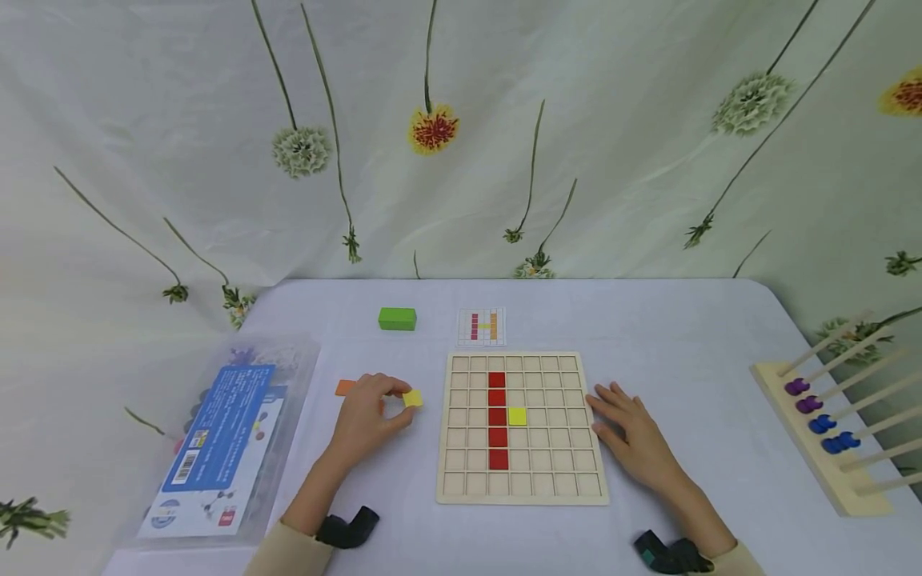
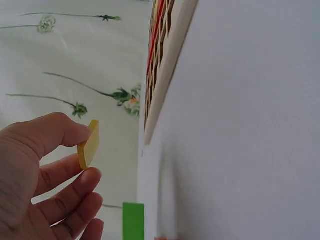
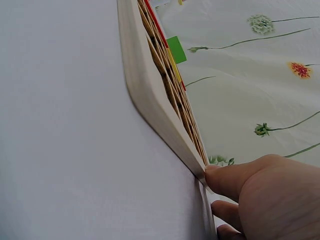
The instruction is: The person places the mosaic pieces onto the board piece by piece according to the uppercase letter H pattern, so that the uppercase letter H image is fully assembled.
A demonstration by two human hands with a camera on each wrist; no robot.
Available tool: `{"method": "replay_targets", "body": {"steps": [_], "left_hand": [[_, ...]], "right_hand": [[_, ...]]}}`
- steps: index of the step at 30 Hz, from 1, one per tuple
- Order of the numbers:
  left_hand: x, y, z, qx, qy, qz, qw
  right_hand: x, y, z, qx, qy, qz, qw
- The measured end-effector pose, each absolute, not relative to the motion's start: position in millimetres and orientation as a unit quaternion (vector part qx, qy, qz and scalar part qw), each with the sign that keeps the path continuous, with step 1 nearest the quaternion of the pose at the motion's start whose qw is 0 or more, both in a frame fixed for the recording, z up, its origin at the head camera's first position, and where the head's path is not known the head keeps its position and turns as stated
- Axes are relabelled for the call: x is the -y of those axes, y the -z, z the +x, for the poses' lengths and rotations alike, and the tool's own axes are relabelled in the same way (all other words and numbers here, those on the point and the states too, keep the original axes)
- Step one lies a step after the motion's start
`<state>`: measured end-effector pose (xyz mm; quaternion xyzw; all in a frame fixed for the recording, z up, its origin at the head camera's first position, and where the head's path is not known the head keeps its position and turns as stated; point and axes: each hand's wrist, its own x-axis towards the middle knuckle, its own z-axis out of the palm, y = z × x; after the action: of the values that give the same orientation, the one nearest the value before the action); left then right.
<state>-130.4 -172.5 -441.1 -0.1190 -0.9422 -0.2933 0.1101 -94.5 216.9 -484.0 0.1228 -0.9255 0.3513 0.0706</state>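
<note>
Between thumb and fingers, my left hand pinches a yellow square tile, raised to the left of a wooden grid board. The left wrist view shows that yellow tile edge-on, held at its sides. A column of red tiles fills several cells of the board, and one yellow tile sits just right of the column's middle. My right hand rests at the board's right edge with fingers extended; in the right wrist view its fingertips touch the board's rim.
Behind the board lies a small pattern card, with a green block to its left. An orange piece is partly hidden by my left hand. A clear plastic box with a blue-labelled booklet stands left, a wooden bead abacus right.
</note>
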Motion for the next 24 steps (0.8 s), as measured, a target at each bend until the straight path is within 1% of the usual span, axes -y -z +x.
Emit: {"method": "replay_targets", "body": {"steps": [3, 7, 15, 24], "left_hand": [[155.6, 433.0, -133.1, 0.94, 0.291, -0.144, 0.102], [131.7, 428.6, -135.1, 0.934, 0.304, -0.169, 0.076], [86.0, 429.1, -137.8, 0.915, 0.318, -0.243, 0.042], [45.5, 432.2, -144.5, 0.907, 0.279, -0.316, 0.001]], "right_hand": [[-216.9, 484.0, -94.1, 0.925, -0.352, 0.125, 0.075], [-216.6, 484.2, -93.6, 0.924, -0.352, 0.127, 0.081], [-216.7, 483.8, -93.1, 0.921, -0.356, 0.131, 0.088], [-216.3, 483.8, -93.2, 0.922, -0.355, 0.13, 0.088]]}}
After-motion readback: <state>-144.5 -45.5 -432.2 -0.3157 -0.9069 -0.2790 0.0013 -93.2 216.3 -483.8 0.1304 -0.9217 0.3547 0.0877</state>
